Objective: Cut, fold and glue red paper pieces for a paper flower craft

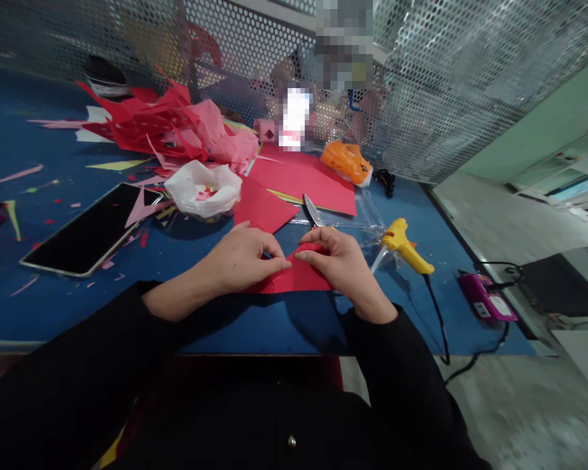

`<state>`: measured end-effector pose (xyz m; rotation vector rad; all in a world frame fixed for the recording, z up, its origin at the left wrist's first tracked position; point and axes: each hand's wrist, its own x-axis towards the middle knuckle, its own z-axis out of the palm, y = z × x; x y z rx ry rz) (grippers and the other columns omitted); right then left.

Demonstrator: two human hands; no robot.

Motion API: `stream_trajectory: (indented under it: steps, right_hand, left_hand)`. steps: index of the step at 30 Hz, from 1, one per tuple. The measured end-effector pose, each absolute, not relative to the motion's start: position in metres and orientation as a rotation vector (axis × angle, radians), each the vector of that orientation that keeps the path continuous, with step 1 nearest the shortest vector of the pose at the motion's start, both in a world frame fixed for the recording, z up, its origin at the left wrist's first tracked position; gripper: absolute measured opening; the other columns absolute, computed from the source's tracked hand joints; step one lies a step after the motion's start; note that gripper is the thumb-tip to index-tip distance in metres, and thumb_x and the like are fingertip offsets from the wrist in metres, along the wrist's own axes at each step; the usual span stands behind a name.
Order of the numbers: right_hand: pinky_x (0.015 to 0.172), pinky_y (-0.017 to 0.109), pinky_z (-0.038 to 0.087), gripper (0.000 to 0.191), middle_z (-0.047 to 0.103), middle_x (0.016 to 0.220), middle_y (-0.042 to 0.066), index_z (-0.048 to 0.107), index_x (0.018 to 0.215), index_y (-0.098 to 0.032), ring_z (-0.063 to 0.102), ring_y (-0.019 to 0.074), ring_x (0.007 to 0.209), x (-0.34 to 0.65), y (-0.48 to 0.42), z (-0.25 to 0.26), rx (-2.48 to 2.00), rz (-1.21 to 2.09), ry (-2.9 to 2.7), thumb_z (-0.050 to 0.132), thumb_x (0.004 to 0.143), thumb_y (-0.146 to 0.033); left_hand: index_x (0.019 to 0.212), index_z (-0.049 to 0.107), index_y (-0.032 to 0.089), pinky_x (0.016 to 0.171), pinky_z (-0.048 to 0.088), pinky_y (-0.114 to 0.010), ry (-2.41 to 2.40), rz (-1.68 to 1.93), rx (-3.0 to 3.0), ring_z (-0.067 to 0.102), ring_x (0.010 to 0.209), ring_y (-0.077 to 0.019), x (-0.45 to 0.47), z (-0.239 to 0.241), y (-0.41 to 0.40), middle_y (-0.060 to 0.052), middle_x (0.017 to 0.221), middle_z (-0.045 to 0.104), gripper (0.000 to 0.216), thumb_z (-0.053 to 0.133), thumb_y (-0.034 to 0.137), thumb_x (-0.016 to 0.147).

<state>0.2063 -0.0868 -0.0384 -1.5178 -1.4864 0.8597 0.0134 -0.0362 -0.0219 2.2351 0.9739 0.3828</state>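
A small piece of red paper (298,277) lies on the blue table (274,323) near its front edge. My left hand (242,258) rests on its left part with fingers curled, the fingertips pressing the paper. My right hand (338,261) pinches the paper's upper edge, folding it up a little. The two hands' fingertips nearly meet in the middle. Both sleeves are black.
Scissors (313,212) and red sheets (304,176) lie just behind the hands. A yellow glue gun (404,245) stands to the right, its cord running to a purple plug box (485,300). A phone (91,228), a white bag (206,189) and red paper scraps (151,124) are left.
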Motion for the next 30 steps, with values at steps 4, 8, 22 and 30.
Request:
stream_trajectory:
  steps: [4, 8, 22, 30]
  right_hand:
    - [0.058, 0.027, 0.044, 0.023, 0.069, 0.073, -0.002, 0.066, 0.087, -0.021, 0.055, 0.0116, 0.060, 0.214, -0.087, -0.035, -1.501, 0.922, -1.385, 0.076, 0.071, -0.034]
    - [0.055, 0.026, 0.040, 0.026, 0.066, 0.071, -0.002, 0.067, 0.092, -0.021, 0.053, 0.0107, 0.056, 0.222, -0.090, -0.027, -1.445, 1.027, -1.292, 0.074, 0.073, -0.037]
    - [0.058, 0.025, 0.045, 0.025, 0.066, 0.073, -0.003, 0.068, 0.095, -0.021, 0.056, 0.0108, 0.059, 0.234, -0.088, -0.023, -1.303, 1.196, -1.268, 0.076, 0.076, -0.037]
    - [0.080, 0.034, 0.053, 0.022, 0.074, 0.093, 0.005, 0.066, 0.098, -0.021, 0.069, 0.0183, 0.084, 0.236, -0.083, -0.033, -1.319, 0.760, -1.465, 0.066, 0.082, -0.036]
  left_hand:
    - [0.108, 0.076, 0.021, 0.105, 0.042, -0.042, 1.098, 0.703, 2.146, 0.067, 0.107, -0.0261, 0.007, -0.016, -0.032, -0.008, 0.115, 0.077, 0.038, 0.060, 0.049, 0.087]
    - [0.112, 0.074, 0.019, 0.100, 0.048, -0.038, 1.116, 0.801, 2.006, 0.066, 0.110, -0.0262, -0.004, -0.009, -0.026, -0.009, 0.116, 0.076, 0.045, 0.050, 0.053, 0.096]
    - [0.103, 0.077, 0.022, 0.082, 0.055, -0.032, 0.868, 0.514, 1.640, 0.071, 0.098, -0.0240, -0.013, -0.004, -0.023, -0.006, 0.106, 0.079, 0.031, 0.073, 0.039, 0.077]
    - [0.081, 0.081, 0.022, 0.070, 0.052, -0.026, 0.898, 0.484, 1.584, 0.068, 0.076, -0.0185, -0.006, -0.004, -0.027, -0.003, 0.081, 0.079, 0.019, 0.078, 0.034, 0.066]
